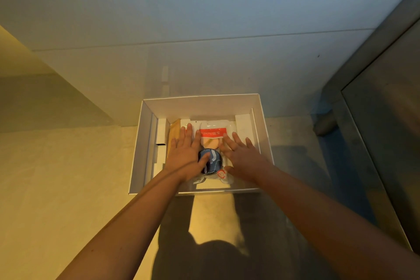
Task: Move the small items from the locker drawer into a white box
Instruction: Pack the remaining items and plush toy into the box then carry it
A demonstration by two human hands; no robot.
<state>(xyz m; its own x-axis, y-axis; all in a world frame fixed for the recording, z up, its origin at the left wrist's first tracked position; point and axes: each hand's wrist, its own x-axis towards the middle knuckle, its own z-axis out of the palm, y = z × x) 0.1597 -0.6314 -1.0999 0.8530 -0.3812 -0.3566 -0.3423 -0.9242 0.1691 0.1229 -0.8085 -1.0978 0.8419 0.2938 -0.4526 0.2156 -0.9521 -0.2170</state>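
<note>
Small items are seen inside the white rectangular cardboard box (pixel 200 107). Left hand (pixel 184 152) and right hand (pixel 243 154) are laid flat on them, fingers straight, nothing gripped. Clear plastic packet with orange-red label (pixel 210 133): judged light, slippery, to be pinched at an edge. Round dark-blue disc (pixel 212 163): judged stiff, to be taken by the rim

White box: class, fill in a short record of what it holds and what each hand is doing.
container: white box, open, on the floor
contents: red-labelled packet with peach sponges; round dark blue item; tan flat piece
left hand: fingers straight, thumb on the round dark blue item
right hand: fingers straight, flat over the packet's right side
</note>
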